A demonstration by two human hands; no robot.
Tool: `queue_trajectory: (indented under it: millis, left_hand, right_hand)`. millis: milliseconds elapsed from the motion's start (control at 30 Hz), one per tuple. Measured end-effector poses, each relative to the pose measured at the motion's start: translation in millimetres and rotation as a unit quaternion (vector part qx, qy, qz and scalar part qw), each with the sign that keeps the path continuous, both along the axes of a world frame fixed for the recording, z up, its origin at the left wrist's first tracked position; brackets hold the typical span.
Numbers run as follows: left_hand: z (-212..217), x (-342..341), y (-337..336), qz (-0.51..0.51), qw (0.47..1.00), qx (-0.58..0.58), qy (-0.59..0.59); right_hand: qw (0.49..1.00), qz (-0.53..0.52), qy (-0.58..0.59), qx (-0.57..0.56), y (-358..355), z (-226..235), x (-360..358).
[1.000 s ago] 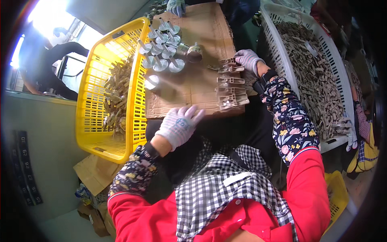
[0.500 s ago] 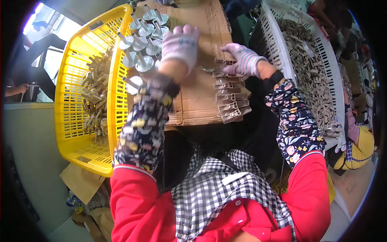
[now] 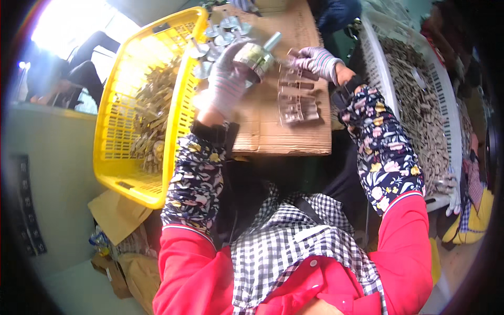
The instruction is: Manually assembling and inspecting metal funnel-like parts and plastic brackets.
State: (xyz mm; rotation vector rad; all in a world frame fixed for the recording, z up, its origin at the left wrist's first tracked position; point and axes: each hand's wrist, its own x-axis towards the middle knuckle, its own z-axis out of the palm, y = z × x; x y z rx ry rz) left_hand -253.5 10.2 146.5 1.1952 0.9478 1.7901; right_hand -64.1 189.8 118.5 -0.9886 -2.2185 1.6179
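My left hand (image 3: 227, 84), in a striped knit glove, is closed around a metal disc with a rod (image 3: 254, 61). The rod points up and to the right, over the cardboard (image 3: 257, 131). To its right, my gloved right hand (image 3: 319, 62) has its fingers closed on a small brown plastic clip (image 3: 295, 54). Under that hand, a row of similar plastic clips (image 3: 298, 107) lies on the cardboard, somewhat blurred. Several more metal discs with upright rods (image 3: 223, 38) stand at the far left of the cardboard, partly hidden behind my left hand.
A yellow basket (image 3: 131, 190) holding plastic pieces stands at the left. At the right is a white basket (image 3: 389, 89) full of similar pieces. Another person's gloved hand (image 3: 244, 5) shows at the far edge. Brown paper (image 3: 118, 216) lies below the yellow basket.
My left hand has taken hold of a metal disc with a rod, near the standing group. My right hand now grips a clip at the row's far end. The whole view has shifted.
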Motion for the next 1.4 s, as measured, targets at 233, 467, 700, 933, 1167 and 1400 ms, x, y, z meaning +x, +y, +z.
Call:
queue_trajectory:
  millis: [233, 467, 700, 933, 1167, 1400]
  left_hand:
    - [-16, 20, -28, -0.101, 0.981, -0.151, -0.063]
    - [-22, 63, -56, -0.258, 0.917, -0.285, 0.109]
    - [-37, 29, -21, 0.107, 0.623, -0.081, 0.771]
    - [-67, 48, 14, 0.085, 0.534, -0.073, 0.838]
    - [-66, 41, 6, 0.015, 0.582, -0.022, 0.813]
    - [-76, 40, -5, -0.015, 0.645, -0.006, 0.764]
  right_hand:
    - [0.907, 0.028, -0.143, 0.396, -2, 31, 24]
    - [0.911, 0.161, -0.062, 0.375, -153, 44, 87]
    - [0.967, -0.168, -0.120, 0.151, -87, 18, 113]
    - [0.906, -0.130, -0.292, 0.279, 11, 1, -2]
    - [0.922, -0.097, -0.235, 0.293, 47, -37, -21]
    - [0.919, -0.009, -0.266, 0.290, 60, -52, -26]
